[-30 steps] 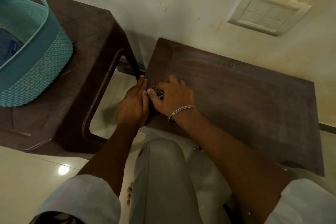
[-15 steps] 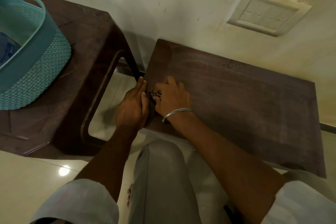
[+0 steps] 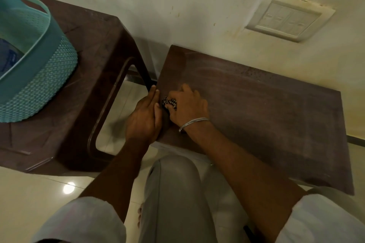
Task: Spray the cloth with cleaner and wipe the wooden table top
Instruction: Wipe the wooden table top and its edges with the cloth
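Sm. wadded b/w checked cloth (image 3: 169, 103)

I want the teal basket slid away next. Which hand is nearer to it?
Left. The left hand rests along the left edge of the table top, the side facing the teal basket; the right hand holds the cloth farther right.

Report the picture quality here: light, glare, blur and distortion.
Head view: dim, yellowish light overall; one bright glare spot on the floor tile; the wide-angle lens bows the edges of the wooden table top and the stool; the detail is slightly soft; the checked cloth is mostly hidden under the right hand, with the left hand alongside it.
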